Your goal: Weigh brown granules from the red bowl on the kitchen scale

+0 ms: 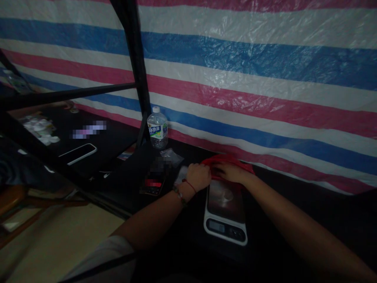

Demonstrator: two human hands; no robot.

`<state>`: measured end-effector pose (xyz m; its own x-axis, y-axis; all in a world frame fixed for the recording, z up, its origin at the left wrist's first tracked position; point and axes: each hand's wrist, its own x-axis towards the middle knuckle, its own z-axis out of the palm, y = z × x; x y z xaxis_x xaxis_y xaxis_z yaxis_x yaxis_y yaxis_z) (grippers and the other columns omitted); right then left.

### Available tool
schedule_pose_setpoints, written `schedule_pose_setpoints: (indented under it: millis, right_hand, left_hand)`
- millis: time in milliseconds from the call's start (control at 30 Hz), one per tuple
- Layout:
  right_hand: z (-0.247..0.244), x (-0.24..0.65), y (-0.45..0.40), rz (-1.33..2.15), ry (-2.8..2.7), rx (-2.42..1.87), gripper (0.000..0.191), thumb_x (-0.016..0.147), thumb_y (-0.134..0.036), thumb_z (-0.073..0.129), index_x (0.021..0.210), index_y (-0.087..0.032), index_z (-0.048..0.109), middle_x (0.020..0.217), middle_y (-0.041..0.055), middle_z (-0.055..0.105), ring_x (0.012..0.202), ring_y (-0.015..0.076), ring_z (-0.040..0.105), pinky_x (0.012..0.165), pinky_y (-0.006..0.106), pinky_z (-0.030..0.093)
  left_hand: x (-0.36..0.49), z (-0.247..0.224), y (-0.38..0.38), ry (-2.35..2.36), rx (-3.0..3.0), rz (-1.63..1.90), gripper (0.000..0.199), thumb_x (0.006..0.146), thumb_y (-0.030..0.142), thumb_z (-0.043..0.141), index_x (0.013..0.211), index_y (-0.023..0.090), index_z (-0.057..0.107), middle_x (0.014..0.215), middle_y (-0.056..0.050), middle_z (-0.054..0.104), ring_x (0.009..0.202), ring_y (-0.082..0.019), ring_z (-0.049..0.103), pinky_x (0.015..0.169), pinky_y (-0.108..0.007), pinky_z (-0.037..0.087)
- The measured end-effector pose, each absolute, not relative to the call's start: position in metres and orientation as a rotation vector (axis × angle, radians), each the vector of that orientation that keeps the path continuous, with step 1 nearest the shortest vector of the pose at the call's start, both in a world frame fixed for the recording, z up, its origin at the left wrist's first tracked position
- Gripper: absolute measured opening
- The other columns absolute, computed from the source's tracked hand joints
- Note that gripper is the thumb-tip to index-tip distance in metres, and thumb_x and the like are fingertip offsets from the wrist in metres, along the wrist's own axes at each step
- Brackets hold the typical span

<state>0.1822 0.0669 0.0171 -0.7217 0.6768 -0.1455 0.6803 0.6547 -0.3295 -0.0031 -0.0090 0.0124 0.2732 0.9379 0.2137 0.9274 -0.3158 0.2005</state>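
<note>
A thin red plastic bag [242, 162] lies over the far end of a white-framed digital scale [226, 200], whose dark display faces me. My left hand [199, 176] is closed in a fist at the bag's left edge, gripping it. From the right, my right hand [228, 171] reaches into the red plastic, with bag both beyond it and below its wrist. Its fingertips are in shadow and partly hidden, so their grip is unclear. Beside my left hand, a clear plastic piece [181, 175] rests on the black tabletop.
Left of the hands lie a phone [152, 184] and a small clear bag [172, 156]. A large clear bottle [158, 127] stands behind them by a black metal post [138, 59]. Another table holds a white-edged phone [79, 153] and a pile of white items [39, 127]. Striped sheeting [250, 78] hangs behind.
</note>
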Motion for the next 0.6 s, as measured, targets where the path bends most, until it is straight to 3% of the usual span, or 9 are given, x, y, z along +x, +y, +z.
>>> schedule_pose_setpoints:
  millis: [200,333,433,600]
  right_hand:
    - [0.025,0.197,0.067,-0.447,2.660,1.414,0.044,0.086,-0.023,0.052,0.129,-0.016,0.056,0.125,0.0125,0.063,0.108,0.0238,0.062,0.093,0.033,0.045]
    - [0.023,0.196,0.069,-0.532,2.627,1.469,0.058,0.084,-0.030,0.059,0.139,-0.020,0.045,0.131,0.0106,0.058,0.111,0.0235,0.060,0.096,0.032,0.044]
    - [0.021,0.195,0.070,-0.525,2.664,1.443,0.053,0.080,-0.023,0.061,0.133,-0.021,0.053,0.129,0.0094,0.060,0.109,0.0231,0.061,0.097,0.031,0.043]
    - [0.023,0.197,0.068,-0.515,2.682,1.476,0.041,0.079,-0.018,0.060,0.120,-0.020,0.063,0.117,0.0073,0.067,0.103,0.0216,0.063,0.092,0.028,0.045]
  left_hand:
    - [-0.006,0.025,-0.009,1.849,2.390,0.452,0.032,0.090,0.031,0.041,0.094,0.015,0.069,0.092,-0.013,0.071,0.088,-0.025,0.067,0.083,-0.039,0.049]
    - [-0.065,0.043,-0.009,1.595,2.449,0.562,0.036,0.086,0.017,0.041,0.111,0.019,0.066,0.110,-0.007,0.069,0.101,-0.018,0.063,0.093,-0.032,0.047]
    - [-0.142,0.045,-0.014,1.583,2.486,0.591,0.042,0.082,0.014,0.039,0.114,0.018,0.066,0.117,-0.005,0.067,0.111,-0.017,0.059,0.102,-0.033,0.042]
    - [-0.234,0.019,-0.031,1.706,2.436,0.552,0.038,0.083,0.023,0.041,0.110,0.018,0.068,0.130,-0.008,0.058,0.120,-0.023,0.052,0.106,-0.041,0.039]
